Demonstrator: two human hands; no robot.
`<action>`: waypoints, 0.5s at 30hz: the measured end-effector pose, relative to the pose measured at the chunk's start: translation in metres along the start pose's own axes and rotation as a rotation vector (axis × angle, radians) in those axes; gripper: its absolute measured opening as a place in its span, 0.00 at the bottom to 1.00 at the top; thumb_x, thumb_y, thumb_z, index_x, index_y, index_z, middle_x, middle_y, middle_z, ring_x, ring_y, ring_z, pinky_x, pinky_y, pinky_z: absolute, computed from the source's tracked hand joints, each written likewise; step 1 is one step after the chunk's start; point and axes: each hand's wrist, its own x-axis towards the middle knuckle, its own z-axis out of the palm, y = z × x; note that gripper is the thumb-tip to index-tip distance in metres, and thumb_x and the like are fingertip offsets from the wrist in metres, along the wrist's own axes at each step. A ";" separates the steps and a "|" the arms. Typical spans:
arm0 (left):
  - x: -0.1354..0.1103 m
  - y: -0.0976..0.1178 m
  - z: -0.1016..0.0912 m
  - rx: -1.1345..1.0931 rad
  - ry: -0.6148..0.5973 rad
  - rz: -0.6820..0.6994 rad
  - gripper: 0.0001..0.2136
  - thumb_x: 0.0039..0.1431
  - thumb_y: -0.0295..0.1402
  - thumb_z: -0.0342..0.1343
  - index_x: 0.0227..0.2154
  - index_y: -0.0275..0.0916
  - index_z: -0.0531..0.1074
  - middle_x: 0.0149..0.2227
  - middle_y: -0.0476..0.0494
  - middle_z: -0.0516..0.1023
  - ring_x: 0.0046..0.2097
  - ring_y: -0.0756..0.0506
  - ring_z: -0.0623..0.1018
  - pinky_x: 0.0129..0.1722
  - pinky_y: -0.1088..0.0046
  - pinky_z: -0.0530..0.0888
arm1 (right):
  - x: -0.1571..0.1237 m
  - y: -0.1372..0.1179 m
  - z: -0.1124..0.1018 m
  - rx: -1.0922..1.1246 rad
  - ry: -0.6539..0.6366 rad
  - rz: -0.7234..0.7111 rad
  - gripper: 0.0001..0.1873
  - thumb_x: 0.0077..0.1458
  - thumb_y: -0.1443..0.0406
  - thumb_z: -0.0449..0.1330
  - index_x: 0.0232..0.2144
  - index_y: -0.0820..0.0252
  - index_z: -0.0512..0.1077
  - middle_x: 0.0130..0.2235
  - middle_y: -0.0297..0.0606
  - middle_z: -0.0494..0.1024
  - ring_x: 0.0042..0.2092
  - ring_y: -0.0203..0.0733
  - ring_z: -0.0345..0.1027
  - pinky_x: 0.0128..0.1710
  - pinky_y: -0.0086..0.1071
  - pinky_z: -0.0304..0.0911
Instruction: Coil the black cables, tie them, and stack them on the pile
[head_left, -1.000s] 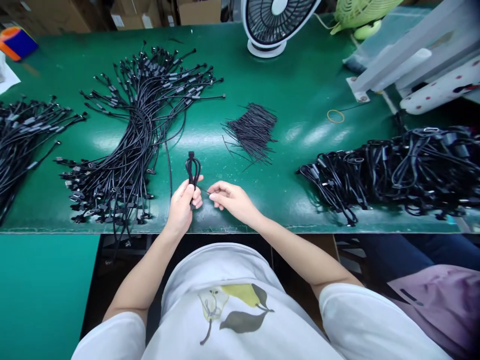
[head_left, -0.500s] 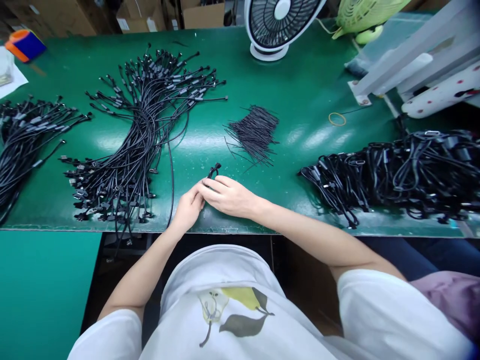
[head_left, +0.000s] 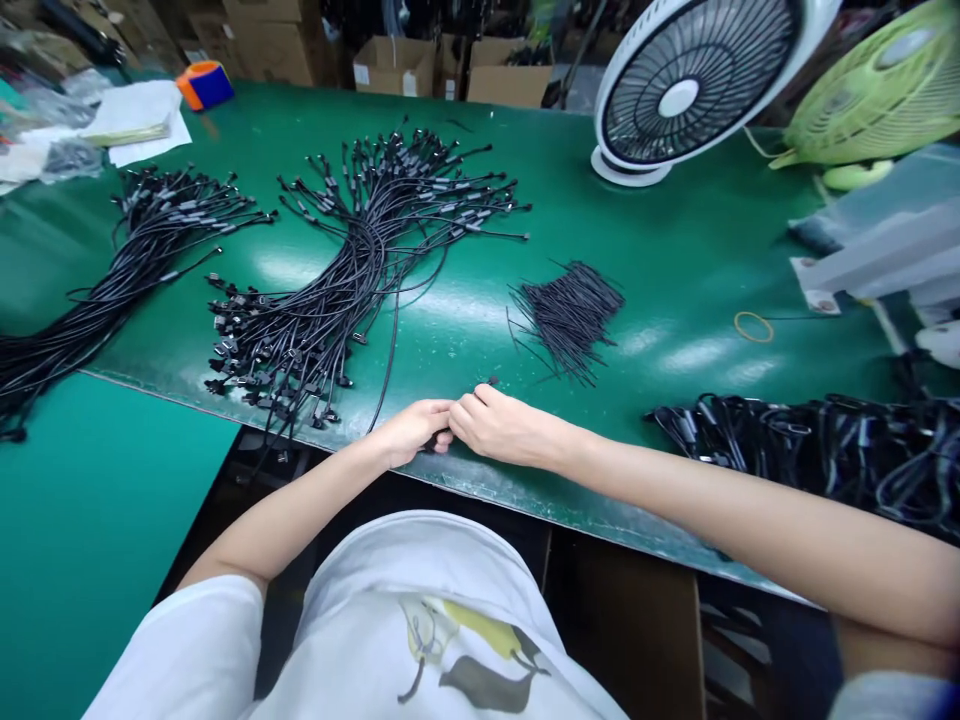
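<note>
Near the table's front edge my left hand (head_left: pixel 412 434) and my right hand (head_left: pixel 506 428) meet, fingers closed around a folded black cable (head_left: pixel 430 443). Most of the cable is hidden by the fingers; a dark end pokes out beyond my right hand. Whether a tie is also pinched there is too small to tell. Just beyond my right hand lies a pile of thin black ties (head_left: pixel 568 315). To the left a large heap of loose black cables (head_left: pixel 367 240) spreads out, plugs at both ends. One strand from it runs down close to my left wrist.
Another cable bundle (head_left: pixel 127 275) lies at the far left. Coiled black cables (head_left: pixel 810 440) sit at right, beneath my forearm's line. A white fan (head_left: pixel 679 98), a green fan (head_left: pixel 877 85), a yellow rubber band (head_left: pixel 753 326) and an orange-blue tape roll (head_left: pixel 205 86) are on the green table.
The view has swung to the left, so the table's things appear farther right. My hands stay together on the cable; its looped end, visible earlier, is now mostly covered by my fingers.
</note>
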 end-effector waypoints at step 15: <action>-0.015 0.008 -0.002 0.604 0.127 0.685 0.11 0.54 0.27 0.52 0.30 0.43 0.80 0.38 0.43 0.73 0.45 0.44 0.70 0.53 0.64 0.65 | 0.010 0.003 0.013 1.284 0.232 1.238 0.16 0.60 0.60 0.51 0.22 0.59 0.64 0.23 0.31 0.66 0.27 0.35 0.59 0.30 0.29 0.53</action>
